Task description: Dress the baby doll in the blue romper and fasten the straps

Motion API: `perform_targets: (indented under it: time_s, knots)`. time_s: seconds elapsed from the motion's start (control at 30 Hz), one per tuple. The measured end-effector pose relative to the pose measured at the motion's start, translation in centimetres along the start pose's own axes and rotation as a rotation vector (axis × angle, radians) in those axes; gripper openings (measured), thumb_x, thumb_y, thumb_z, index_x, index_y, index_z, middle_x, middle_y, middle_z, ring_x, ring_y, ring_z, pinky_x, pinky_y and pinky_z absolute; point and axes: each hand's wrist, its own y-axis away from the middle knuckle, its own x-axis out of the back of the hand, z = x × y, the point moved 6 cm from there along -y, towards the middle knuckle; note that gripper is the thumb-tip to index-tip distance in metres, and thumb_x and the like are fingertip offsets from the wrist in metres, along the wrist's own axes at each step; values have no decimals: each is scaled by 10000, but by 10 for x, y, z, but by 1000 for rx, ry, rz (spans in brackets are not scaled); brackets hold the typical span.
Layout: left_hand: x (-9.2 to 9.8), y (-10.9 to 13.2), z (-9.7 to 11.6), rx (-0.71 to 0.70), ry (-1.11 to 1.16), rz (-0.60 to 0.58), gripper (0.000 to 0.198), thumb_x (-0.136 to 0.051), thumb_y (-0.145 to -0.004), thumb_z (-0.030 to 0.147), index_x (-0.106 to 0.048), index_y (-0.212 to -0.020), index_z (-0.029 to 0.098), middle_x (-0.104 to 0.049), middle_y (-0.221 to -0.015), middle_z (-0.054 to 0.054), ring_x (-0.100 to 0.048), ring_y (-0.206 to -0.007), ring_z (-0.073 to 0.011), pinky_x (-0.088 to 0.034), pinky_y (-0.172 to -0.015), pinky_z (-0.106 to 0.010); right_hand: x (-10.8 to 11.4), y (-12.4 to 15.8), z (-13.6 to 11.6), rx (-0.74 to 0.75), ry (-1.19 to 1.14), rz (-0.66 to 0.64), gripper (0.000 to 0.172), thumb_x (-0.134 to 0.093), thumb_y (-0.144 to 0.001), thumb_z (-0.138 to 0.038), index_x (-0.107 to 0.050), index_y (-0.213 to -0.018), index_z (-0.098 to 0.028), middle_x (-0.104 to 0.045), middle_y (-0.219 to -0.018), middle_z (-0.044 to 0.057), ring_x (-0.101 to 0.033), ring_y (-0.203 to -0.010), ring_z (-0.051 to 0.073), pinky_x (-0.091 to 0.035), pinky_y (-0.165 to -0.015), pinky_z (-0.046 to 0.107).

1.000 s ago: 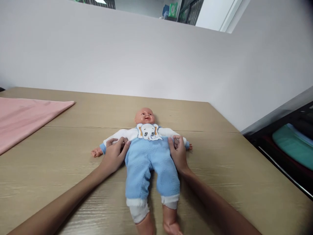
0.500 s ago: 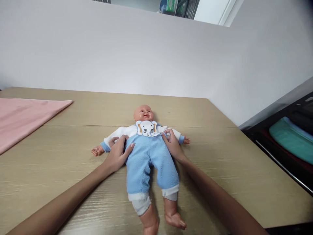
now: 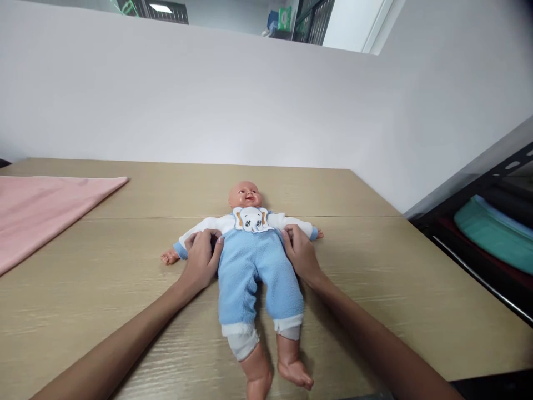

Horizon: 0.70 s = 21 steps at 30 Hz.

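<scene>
A baby doll lies face up with its arms spread and its bare feet towards me. It wears a white top with an elephant face on the chest and fuzzy light blue trousers with white cuffs. At the waist on the doll's left-hand side in view, my left hand has its fingers curled and its thumb against the cloth. My right hand pinches the trousers at the opposite side of the waist. Both sets of fingertips are partly hidden.
The doll lies on a wooden table with a seam across it. A pink cloth covers the left side. Behind stands a white partition. At right, a black rack holds folded green cloth.
My left thumb has drawn back from the front of the trousers to their side edge. My right fingers have shifted slightly outward at the waist. The camera view has tilted a little.
</scene>
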Motion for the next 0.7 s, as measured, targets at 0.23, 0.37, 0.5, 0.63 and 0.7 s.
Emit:
perform_targets:
  time_s: [0.23,0.37,0.5,0.63,0.7]
  knots:
    - [30,-12,23,-113,44,266,118,-567,-1049,293,-563,-1138,215,-654,-1104,-88,-589,-1041,-282,-437,-958,-448,14,3,11,15,98,44,98,-647,-899,-325,-607,-930,-241,-604,-709,-7,-540,-616,201,-332,-629,310]
    - [15,-45,97,-343,99,-1,97,-557,-1081,290,-592,-1150,232,-662,-1229,-90,-579,-1205,-275,-446,-1075,-437,29,-4,10,29,61,202,202,-675,-935,-393,-569,-841,-248,-511,-599,-51,-478,-542,172,-310,-586,297]
    - [-55,-85,155,-477,-165,-359,371,-684,-1021,424,-604,-1293,185,-647,-1388,-137,-553,-1297,-312,-460,-1124,-437,72,-10,24,30,-40,508,265,-485,-1071,-451,-511,-901,-250,-512,-660,-46,-484,-578,166,-365,-582,286]
    - [-130,-114,166,-494,-374,-608,607,-901,-820,399,-640,-1272,89,-720,-1316,-223,-633,-1229,-388,-523,-1019,-496,98,-12,38,70,-148,641,316,-410,-1118,-441,-441,-861,-260,-442,-679,-64,-426,-570,141,-364,-555,268]
    - [-148,-123,163,-492,-386,-628,562,-917,-773,310,-673,-1220,72,-745,-1262,-243,-667,-1180,-407,-548,-959,-506,97,-12,39,97,-182,629,357,-384,-1139,-422,-457,-834,-252,-434,-670,-64,-411,-552,133,-347,-529,264]
